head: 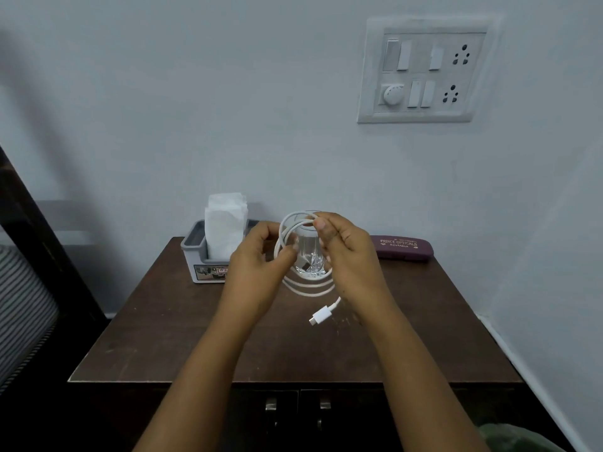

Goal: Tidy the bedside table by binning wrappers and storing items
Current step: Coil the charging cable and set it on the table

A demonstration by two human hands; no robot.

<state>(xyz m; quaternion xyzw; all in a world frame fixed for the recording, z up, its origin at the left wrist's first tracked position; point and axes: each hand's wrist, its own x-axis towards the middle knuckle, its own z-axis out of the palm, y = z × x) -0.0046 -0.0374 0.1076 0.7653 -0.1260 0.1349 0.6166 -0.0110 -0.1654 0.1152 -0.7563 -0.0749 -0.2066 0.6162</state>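
We hold a coiled white cable [310, 290] in both hands
Our left hand [257, 256] pinches the loops at the side, our right hand [347, 252] pinches them at the top — the coil hangs above the bedside table's [182, 337] middle, plug dangling, a glass [308, 256] just behind

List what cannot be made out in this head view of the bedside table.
1. The glass: head view; sides hidden by the left hand and right hand, contents unclear.
2. The white cable: its second plug is hidden inside the hands.
3. The label on the grey organiser: too small, partly behind the left hand.
4. The green object: cut off by the bottom edge.
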